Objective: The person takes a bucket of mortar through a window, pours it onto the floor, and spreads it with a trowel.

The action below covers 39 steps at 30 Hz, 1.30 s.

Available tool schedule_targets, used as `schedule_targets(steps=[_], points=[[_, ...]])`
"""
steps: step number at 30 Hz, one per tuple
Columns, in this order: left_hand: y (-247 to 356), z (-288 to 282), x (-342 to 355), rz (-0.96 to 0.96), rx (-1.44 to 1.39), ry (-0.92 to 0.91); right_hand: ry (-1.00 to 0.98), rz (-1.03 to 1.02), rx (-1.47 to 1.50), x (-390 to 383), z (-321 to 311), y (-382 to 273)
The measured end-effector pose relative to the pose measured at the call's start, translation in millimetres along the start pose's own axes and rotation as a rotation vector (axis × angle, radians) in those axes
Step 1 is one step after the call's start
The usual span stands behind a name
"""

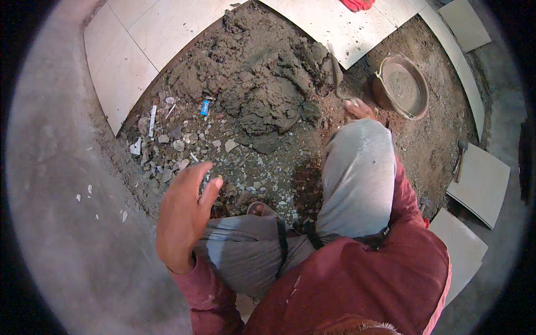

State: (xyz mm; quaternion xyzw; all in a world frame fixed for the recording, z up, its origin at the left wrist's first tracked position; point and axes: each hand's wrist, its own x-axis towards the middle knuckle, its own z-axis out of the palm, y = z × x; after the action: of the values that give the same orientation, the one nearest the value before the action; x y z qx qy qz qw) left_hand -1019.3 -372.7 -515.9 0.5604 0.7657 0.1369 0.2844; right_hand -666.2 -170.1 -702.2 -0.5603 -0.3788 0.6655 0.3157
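My left hand is raised over the gravelly rubble, thumb apart from the fingers and nothing in it. Beyond my right knee, my right hand is closed around the handle of what looks like a trowel. Its curved, mortar-coated shank runs up along the right side of the mortar heap, and the blade cannot be made out. The knee hides part of this hand. Wet and grey, the mortar spreads in lumps between the laid floor tiles and the rubble.
A round bucket with greyish liquid stands right of my right hand. Loose tiles lie at the right, a hammer-like tool on one. A blue wrapper and white scraps lie on the rubble. Red cloth rests at the top.
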Motion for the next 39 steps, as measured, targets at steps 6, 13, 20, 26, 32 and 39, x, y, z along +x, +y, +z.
schedule_targets(steps=[6,13,20,26,32,39], points=[[6,-3,-5,-0.053,-0.025,-0.065,0.095,0.037,0.208,64,32,41],[34,2,14,0.032,-0.018,-0.066,-0.406,0.009,-0.402,174,59,-33],[30,28,-4,0.133,-0.132,-0.042,-0.501,-1.190,-1.737,117,22,-57],[45,38,5,0.097,-0.062,-0.097,-0.182,-1.063,-1.995,214,30,-52],[48,30,21,0.017,-0.035,-0.147,-0.176,-0.811,-1.659,293,68,-76],[13,18,14,0.007,-0.105,-0.143,-0.313,-0.072,-0.398,180,78,-68]])
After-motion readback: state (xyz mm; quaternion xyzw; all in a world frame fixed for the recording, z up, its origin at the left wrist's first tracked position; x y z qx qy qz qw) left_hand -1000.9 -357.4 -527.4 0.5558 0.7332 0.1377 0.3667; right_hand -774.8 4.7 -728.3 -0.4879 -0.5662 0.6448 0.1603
